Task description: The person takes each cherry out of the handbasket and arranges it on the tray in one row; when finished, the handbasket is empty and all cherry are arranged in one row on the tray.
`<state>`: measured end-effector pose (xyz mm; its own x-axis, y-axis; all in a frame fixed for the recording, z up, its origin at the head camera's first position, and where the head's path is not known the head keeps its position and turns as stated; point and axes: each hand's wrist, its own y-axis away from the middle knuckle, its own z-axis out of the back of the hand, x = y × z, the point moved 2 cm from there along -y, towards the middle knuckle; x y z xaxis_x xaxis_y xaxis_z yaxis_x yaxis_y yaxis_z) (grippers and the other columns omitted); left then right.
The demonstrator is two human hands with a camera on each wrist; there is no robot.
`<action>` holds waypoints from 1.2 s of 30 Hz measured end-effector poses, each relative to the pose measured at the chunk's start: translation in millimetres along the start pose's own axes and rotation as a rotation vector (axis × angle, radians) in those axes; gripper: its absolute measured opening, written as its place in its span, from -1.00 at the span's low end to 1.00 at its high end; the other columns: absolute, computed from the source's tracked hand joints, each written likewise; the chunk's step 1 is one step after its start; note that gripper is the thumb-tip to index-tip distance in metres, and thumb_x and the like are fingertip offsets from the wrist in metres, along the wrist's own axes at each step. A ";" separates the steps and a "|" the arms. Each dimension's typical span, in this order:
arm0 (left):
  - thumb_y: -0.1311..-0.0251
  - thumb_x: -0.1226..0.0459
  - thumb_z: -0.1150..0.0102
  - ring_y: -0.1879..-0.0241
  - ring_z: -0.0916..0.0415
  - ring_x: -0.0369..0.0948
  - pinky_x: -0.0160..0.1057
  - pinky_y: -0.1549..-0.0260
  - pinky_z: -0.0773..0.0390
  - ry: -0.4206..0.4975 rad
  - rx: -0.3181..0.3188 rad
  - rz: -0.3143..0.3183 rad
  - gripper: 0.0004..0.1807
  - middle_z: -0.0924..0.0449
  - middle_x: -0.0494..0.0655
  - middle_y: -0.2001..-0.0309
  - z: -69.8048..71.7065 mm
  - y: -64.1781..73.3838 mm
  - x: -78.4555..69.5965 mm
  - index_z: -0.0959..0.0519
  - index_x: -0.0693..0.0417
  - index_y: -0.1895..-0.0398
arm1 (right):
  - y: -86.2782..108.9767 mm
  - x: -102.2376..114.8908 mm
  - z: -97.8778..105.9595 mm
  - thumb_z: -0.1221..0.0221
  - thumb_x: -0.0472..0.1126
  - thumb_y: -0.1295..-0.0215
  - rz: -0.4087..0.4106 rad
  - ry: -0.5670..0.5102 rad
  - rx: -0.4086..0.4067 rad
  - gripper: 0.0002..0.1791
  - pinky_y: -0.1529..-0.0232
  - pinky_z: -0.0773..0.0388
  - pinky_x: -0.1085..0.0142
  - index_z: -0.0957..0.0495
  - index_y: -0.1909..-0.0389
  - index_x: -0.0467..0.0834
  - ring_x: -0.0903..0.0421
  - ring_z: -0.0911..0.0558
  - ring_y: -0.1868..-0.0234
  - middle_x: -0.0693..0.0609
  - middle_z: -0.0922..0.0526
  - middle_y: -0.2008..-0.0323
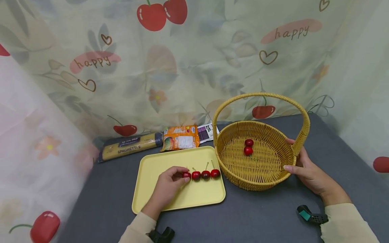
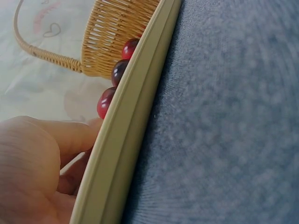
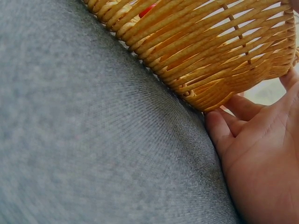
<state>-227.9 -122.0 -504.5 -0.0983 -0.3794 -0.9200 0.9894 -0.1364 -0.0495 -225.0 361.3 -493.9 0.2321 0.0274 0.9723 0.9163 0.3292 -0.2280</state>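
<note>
In the head view my left hand [image 1: 168, 185] is over the yellow tray [image 1: 152, 165], pinching a red cherry [image 1: 186, 175] between thumb and fingers. That cherry is at the left end of a row, beside three stemmed cherries: a red one [image 1: 196, 176], a darker one [image 1: 205, 175] and another red one [image 1: 215, 173]. My right hand [image 1: 314, 177] grips the right side of the woven basket [image 1: 249, 185], thumb over the rim and fingers around the outside by the handle. Inside the basket lie two cherries [image 1: 248, 151], one behind the other. The tray's edge partly hides my left fingertips in the left wrist view.
Behind the tray lie a spaghetti pack [image 1: 130, 147], an orange packet [image 1: 181, 137] and a purple-and-white packet [image 1: 206, 132]. A patterned cloth [image 1: 194, 84] hangs along the back. The basket's tall handle [image 1: 262, 94] arches above it. Dark grey cloth covers the table [image 1: 243, 216].
</note>
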 end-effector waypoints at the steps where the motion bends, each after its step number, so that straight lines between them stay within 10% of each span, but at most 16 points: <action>1: -0.43 0.32 -0.46 0.08 -0.61 -0.10 -0.18 0.10 -0.62 -0.010 0.000 -0.003 -0.78 -0.71 -0.13 0.05 -0.1 -0.1 -0.7 -0.78 0.01 -0.08 | 0.2 0.3 0.1 -0.09 -0.52 -0.53 0.000 -0.001 0.001 0.00 -0.27 -0.24 0.49 0.21 -0.76 0.08 0.14 -0.21 -0.50 -0.26 0.16 -0.60; 36: -0.36 0.38 -0.50 0.04 -0.63 -0.11 -0.19 0.06 -0.63 -0.032 -0.014 -0.016 -0.70 -0.72 -0.14 -0.01 -1.1 1.0 -2.8 -0.76 0.01 -0.11 | -0.1 0.1 -0.3 -0.09 -0.52 -0.54 0.004 -0.001 -0.001 -0.01 -0.28 -0.25 0.49 0.20 -0.76 0.06 0.14 -0.21 -0.51 -0.26 0.17 -0.61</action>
<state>-226.6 -120.1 -502.4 -0.1171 -0.4061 -0.9063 0.9891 -0.1301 -0.0695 -224.9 361.1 -493.8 0.2352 0.0297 0.9715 0.9159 0.3279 -0.2317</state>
